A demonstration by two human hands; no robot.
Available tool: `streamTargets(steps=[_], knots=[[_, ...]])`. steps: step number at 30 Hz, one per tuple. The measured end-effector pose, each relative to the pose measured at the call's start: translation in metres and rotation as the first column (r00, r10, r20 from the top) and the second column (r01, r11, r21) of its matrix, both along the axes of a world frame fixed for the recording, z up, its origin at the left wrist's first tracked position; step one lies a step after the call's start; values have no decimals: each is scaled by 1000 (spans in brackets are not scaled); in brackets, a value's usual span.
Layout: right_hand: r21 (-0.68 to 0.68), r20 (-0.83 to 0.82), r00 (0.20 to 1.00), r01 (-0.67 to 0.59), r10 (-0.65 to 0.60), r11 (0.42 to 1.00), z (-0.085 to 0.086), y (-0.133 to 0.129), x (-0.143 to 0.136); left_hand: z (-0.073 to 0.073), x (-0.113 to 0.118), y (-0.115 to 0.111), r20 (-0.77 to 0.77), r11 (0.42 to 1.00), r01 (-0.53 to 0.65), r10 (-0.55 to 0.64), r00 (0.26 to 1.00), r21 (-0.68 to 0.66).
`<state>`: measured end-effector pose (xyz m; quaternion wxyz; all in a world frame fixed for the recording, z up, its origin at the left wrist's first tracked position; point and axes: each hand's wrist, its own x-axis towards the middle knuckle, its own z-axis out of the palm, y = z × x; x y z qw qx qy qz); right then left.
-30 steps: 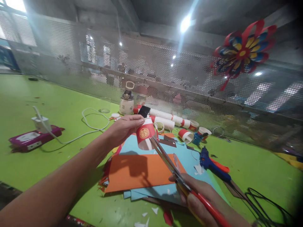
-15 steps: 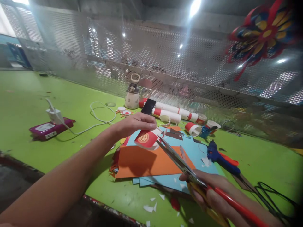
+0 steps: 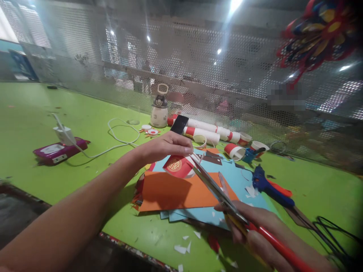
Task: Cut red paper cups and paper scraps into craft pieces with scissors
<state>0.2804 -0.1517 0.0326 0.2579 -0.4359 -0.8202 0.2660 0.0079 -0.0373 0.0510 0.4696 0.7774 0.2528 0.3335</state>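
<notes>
Pinched in my left hand (image 3: 170, 146) is a red and white paper cup piece (image 3: 177, 167) with a yellow printed emblem, held above the stacked paper. My right hand (image 3: 255, 226) grips a pair of scissors (image 3: 217, 190) with red and yellow handles. Its long metal blades point up and left, their tips at the right edge of the cup piece, close to my left fingertips. Whether the blades bite into it, I cannot tell. Below lie an orange sheet (image 3: 170, 192) and light blue sheets (image 3: 195, 218).
A blue glue gun (image 3: 270, 190) with a black cord lies at the right. Behind are a phone (image 3: 179, 124), a water bottle (image 3: 159, 113) and several paper cups (image 3: 234, 152). A purple power strip (image 3: 61, 150) with a white charger stands left. White scraps (image 3: 180, 249) litter the green table's near edge.
The view has shifted slightly. My left hand and the cup piece have moved a little to the right. The scissor tips now sit nearer my left fingertips.
</notes>
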Motion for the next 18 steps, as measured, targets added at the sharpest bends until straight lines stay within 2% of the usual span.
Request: streamTargets(steps=[2, 7, 13, 18], knots=[[-3, -17, 997, -72, 72, 997, 5, 3, -10, 1, 0, -2, -2, 1000, 7, -7, 1000, -10], [-112, -143, 987, -93, 77, 989, 5, 1, -16, 3, -1, -4, 27, 1000, 16, -16, 1000, -2], [29, -29, 999, -28, 28, 999, 3, -1, -11, 4, -1, -4, 56, 1000, 13, -13, 998, 15], [-68, -43, 996, -75, 73, 995, 5, -1, -10, 4, -2, -3, 31, 999, 27, -28, 999, 19]])
